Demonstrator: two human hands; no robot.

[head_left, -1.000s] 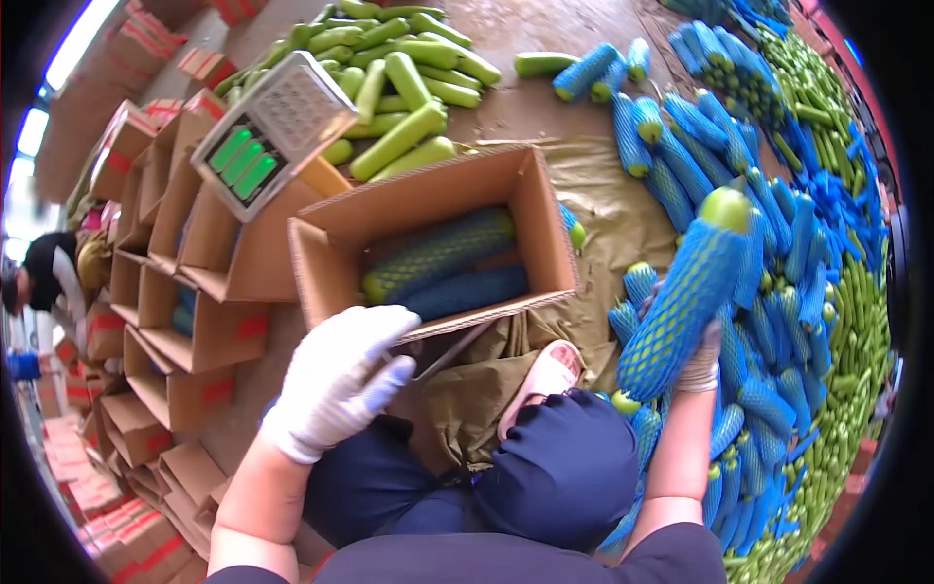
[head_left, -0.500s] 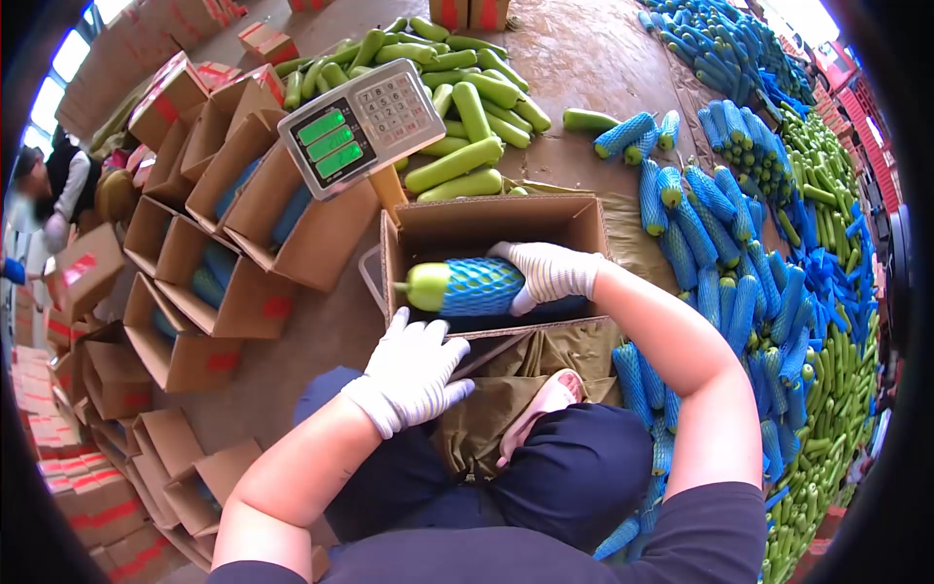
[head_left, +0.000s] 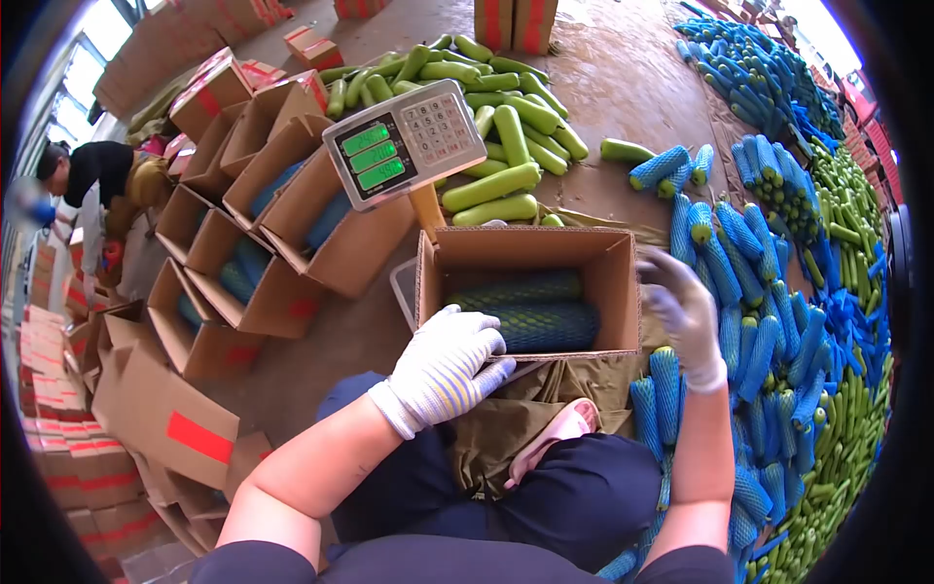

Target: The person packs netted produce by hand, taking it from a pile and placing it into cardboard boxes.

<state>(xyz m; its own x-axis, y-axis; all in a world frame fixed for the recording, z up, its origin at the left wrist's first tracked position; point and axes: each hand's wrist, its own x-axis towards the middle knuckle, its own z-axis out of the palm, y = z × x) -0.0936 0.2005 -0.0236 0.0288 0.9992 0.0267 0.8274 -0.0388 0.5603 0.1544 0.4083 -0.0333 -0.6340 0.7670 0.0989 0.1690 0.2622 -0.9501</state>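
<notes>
In the head view an open cardboard box point(head_left: 623, 336) stands in front of me beside a scale display point(head_left: 404, 146) with lit green numbers. Two long green gourds in blue foam nets point(head_left: 540, 326) lie inside it. My left hand point(head_left: 448, 365), in a striped white glove, rests at the box's near left rim, fingers stretched over the edge and holding nothing. Off the box's right side is my right hand point(head_left: 686, 311), also gloved and blurred by motion. Its fingers look apart, with nothing visible in them. Netted gourds point(head_left: 725, 248) lie to its right.
Bare green gourds point(head_left: 516, 131) are heaped behind the scale. Several open cartons point(head_left: 243, 282) holding netted gourds stand on the left, near a bent-over person point(head_left: 102, 180). More bare gourds point(head_left: 846, 389) cover the far right floor.
My right hand has let go of the netted gourd, which now lies in the box, and has moved out to the right. My left hand has shifted onto the near rim.
</notes>
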